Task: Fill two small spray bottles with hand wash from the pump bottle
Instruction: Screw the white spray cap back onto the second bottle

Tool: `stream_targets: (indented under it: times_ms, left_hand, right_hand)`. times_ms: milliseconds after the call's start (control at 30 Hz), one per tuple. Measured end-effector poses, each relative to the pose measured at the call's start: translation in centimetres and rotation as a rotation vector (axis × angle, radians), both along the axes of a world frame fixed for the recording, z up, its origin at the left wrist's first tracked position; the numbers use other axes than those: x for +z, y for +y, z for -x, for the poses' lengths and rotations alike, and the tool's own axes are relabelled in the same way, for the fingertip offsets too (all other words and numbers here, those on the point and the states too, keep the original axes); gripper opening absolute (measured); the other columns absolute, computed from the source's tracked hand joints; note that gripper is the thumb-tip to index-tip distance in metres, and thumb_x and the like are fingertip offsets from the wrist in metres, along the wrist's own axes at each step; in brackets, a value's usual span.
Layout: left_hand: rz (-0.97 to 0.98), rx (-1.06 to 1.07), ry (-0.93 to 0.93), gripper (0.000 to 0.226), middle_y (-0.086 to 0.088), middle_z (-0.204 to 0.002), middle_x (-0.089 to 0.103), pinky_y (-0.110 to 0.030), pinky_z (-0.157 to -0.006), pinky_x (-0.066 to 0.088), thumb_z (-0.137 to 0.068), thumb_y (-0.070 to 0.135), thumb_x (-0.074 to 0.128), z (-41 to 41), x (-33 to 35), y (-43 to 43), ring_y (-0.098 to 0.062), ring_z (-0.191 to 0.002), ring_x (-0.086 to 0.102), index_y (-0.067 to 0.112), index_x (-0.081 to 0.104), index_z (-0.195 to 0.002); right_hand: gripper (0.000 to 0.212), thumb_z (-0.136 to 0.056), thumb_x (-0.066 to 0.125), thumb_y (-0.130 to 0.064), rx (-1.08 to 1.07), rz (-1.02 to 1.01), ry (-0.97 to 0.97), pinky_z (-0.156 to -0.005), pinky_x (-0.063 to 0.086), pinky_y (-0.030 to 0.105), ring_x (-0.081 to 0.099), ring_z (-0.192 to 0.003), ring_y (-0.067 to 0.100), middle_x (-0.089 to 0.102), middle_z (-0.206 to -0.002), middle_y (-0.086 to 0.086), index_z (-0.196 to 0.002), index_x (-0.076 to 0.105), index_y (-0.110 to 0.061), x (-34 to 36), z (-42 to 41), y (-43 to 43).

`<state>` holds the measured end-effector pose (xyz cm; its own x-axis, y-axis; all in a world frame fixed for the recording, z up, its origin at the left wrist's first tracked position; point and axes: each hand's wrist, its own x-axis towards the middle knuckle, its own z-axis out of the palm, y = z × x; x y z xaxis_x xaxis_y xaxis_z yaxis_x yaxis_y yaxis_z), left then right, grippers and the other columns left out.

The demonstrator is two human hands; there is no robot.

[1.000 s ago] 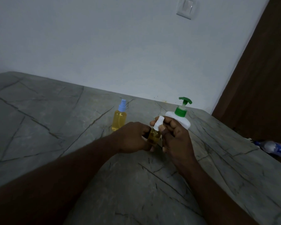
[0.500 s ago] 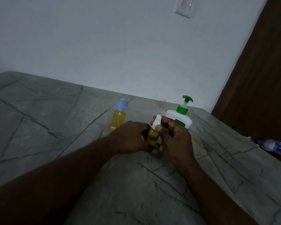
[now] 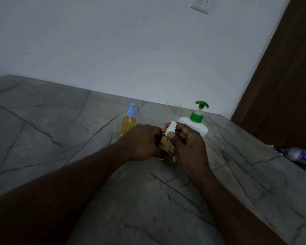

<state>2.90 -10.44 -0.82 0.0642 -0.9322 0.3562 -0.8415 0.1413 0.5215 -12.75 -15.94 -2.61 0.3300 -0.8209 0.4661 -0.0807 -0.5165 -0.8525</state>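
**Both hands on the second spray bottle**

Your left hand point(image 3: 141, 140) is wrapped around the amber body of the small bottle point(image 3: 165, 144), fingers curled tight so most of it is hidden. Your right hand point(image 3: 187, 145) pinches its white spray cap point(image 3: 171, 127) between thumb and fingertips, the cap sitting on the neck; whether it is fully seated you cannot tell. The bottle is low over the counter point(image 3: 60, 131), and its base is hidden.

Behind your left hand stands the other spray bottle point(image 3: 129, 121), upright, full of yellow liquid, blue cap on, apart from your knuckles. The pump bottle point(image 3: 195, 123) stands just behind your right fingers, partly hidden by them. A plastic water bottle point(image 3: 297, 153) lies off the counter's right edge.

Compared with half a second ago, your hands and the bottle sit in much the same place, and your right fingers have shifted slightly on the cap.
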Motion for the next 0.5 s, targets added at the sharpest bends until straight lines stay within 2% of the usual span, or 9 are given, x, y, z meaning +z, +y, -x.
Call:
stream_targets:
  times_ms: [100,200,267,300,400,500]
  left_hand:
    - [0.030,0.039,-0.031,0.043,0.002,-0.088,0.074,-0.041,-0.077,0.058,-0.068,0.044,0.087,0.17,-0.26,-0.11,-0.016,-0.078,0.068,0.017,0.071,-0.097]
    - [0.058,0.077,-0.063,0.039,0.004,-0.078,0.069,-0.035,-0.069,0.054,-0.067,0.048,0.086,0.38,-0.46,-0.24,-0.013,-0.069,0.063,0.019,0.065,-0.082]
    - [0.048,0.091,-0.066,0.036,0.005,-0.076,0.067,-0.035,-0.070,0.055,-0.068,0.047,0.086,0.51,-0.52,-0.31,-0.013,-0.068,0.063,0.023,0.061,-0.078]
    - [0.036,0.095,-0.056,0.036,0.005,-0.075,0.067,-0.037,-0.071,0.056,-0.068,0.046,0.086,0.55,-0.52,-0.30,-0.013,-0.069,0.063,0.024,0.060,-0.078]
    - [0.032,0.111,-0.042,0.040,0.007,-0.074,0.064,-0.038,-0.070,0.056,-0.066,0.048,0.087,0.62,-0.63,-0.09,-0.012,-0.069,0.062,0.024,0.058,-0.079]
    - [0.025,0.125,-0.029,0.043,0.003,-0.081,0.068,-0.036,-0.070,0.056,-0.068,0.048,0.087,0.59,-0.80,0.03,-0.014,-0.074,0.064,0.020,0.062,-0.088]
  right_hand:
    - [0.034,-0.097,0.067,-0.015,-0.053,0.047,0.018,-0.098,0.055,0.026,0.069,-0.112,0.004,0.075,-0.121,-0.004,-0.131,0.069,-0.018,0.28,-0.23,0.47]
    - [0.036,-0.095,0.070,-0.015,-0.111,0.075,0.015,-0.091,0.051,0.007,0.068,-0.106,-0.004,0.074,-0.120,-0.010,-0.130,0.070,-0.019,0.23,-0.40,0.68]
    - [0.036,-0.094,0.072,-0.015,-0.137,0.088,0.012,-0.086,0.048,0.002,0.066,-0.103,-0.006,0.073,-0.118,-0.011,-0.130,0.070,-0.020,0.11,-0.48,0.71]
    - [0.037,-0.094,0.071,-0.015,-0.136,0.079,0.001,-0.089,0.050,0.006,0.067,-0.105,-0.004,0.073,-0.120,-0.009,-0.130,0.070,-0.020,0.10,-0.49,0.70]
    - [0.040,-0.094,0.071,-0.019,-0.104,0.050,-0.005,-0.101,0.056,0.032,0.068,-0.112,0.004,0.074,-0.123,-0.005,-0.133,0.067,-0.018,-0.06,-0.45,0.50]
    - [0.040,-0.092,0.073,-0.021,-0.113,0.050,0.004,-0.096,0.059,0.041,0.069,-0.110,0.006,0.074,-0.122,-0.007,-0.132,0.067,-0.019,-0.09,-0.35,0.78]
